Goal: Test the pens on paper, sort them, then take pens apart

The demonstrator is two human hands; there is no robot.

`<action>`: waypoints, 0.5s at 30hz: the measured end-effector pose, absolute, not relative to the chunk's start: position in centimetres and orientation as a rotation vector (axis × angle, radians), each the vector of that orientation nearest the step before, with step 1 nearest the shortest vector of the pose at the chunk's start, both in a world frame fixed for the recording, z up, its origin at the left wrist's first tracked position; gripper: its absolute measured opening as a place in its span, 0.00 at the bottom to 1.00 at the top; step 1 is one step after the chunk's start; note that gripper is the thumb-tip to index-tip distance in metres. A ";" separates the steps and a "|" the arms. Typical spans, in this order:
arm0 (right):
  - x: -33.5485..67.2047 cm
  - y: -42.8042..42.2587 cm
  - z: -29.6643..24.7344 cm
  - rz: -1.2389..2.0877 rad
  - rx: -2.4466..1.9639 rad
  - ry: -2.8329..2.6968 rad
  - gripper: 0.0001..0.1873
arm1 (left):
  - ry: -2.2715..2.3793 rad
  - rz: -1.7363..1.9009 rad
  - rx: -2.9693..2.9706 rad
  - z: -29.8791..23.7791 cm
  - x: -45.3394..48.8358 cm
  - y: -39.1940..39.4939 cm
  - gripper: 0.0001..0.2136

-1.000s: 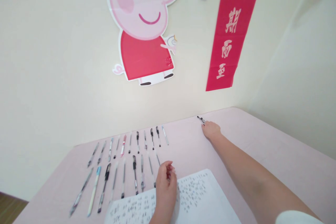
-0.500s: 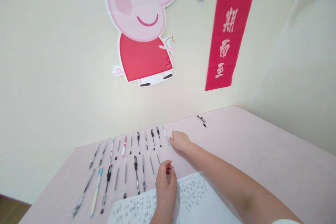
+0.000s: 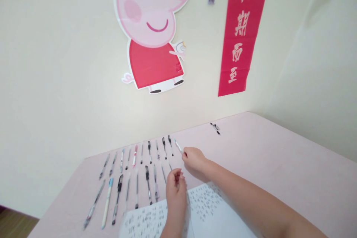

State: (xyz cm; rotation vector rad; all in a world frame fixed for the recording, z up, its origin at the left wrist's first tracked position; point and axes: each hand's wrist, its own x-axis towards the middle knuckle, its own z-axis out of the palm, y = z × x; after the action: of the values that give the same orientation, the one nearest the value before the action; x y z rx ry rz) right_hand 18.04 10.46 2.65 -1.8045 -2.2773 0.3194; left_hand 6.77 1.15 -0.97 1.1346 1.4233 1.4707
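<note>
My right hand point(image 3: 195, 160) is closed around the lower end of a white and light-blue pen point(image 3: 178, 145), at the right end of the back row. The pen's upper part sticks out to the left of the fingers. My left hand point(image 3: 176, 195) rests over the open notebook point(image 3: 220, 215), fingers loosely curled with a hollow between them and the thumb, and nothing visible inside. Beside it lie thin pens point(image 3: 164, 174) of the front row, one partly hidden behind the hand. Handwriting covers much of the notebook pages.
Two rows of pens spread to the left, among them a black-capped pen point(image 3: 117, 199), a blue-capped cream pen point(image 3: 107, 204) and a pink pen point(image 3: 135, 156). Small black items point(image 3: 215, 128) lie at the back of the pink tabletop point(image 3: 267, 171), against the wall point(image 3: 69, 63).
My right hand has closed on the blue-and-white pen and shifted slightly toward me, with the pen now more slanted. My left hand stays nearly in place. The view has moved a little.
</note>
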 end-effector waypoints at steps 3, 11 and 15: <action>18.8 7.6 2.8 0.446 -1.616 -2.246 0.12 | 1.355 1.450 0.968 -0.7 6.6 1.2 0.14; 19.9 3.5 2.0 1.221 -1.129 -2.061 0.08 | 0.883 1.528 0.297 0.5 6.6 1.9 0.07; 20.5 3.2 1.5 1.432 -1.053 -2.055 0.10 | 0.807 1.537 0.170 0.4 6.0 2.1 0.08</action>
State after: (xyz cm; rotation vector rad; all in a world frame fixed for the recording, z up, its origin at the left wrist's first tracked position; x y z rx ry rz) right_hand 20.50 3.20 1.54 -1.0528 -2.0545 1.4322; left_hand 5.99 2.13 0.43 0.1700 0.8072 1.5369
